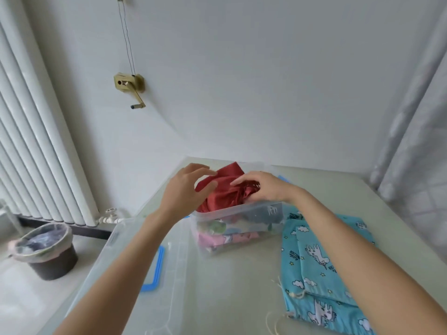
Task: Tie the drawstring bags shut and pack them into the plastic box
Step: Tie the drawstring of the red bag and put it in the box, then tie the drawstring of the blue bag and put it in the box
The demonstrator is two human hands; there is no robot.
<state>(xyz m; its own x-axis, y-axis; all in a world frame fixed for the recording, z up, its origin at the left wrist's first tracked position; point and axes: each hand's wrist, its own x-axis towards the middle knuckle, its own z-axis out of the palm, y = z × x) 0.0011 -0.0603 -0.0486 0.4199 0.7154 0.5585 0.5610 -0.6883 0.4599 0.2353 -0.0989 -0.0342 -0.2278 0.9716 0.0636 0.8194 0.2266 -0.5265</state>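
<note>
Two hands are over the clear plastic box (238,215), working a red drawstring bag (226,189) down onto the other bags already packed inside. The left hand (186,189) hangs at the near-left side of the red cloth with fingers loosely spread, the thumb touching or nearly touching the fabric; it looks released, not clasping anything. The right hand (263,187) lies on top of the bag with fingers bent into the folds, pressing and perhaps pinching the cloth, though how firm the grasp is cannot be told. The red bag sits heaped above the rim, so the step in hand is, by my judgement, settling it low enough for the box to close.

To do this well, press with flat fingers from the middle outward, so that trapped air escapes and the cloth spreads into the corners. Keep any cord tucked inside the rim, since a stray loop could catch under the lid. Whether the red bag's neck is tied is hidden under the right hand; worth checking before burying it.

Blue patterned bags (321,267) lie flat on the surface (242,286) to the right of the box, their pale cords (294,294) loose, so tying appears left to do. A clear lid with blue clips (157,269) rests on the surface at the left
</note>
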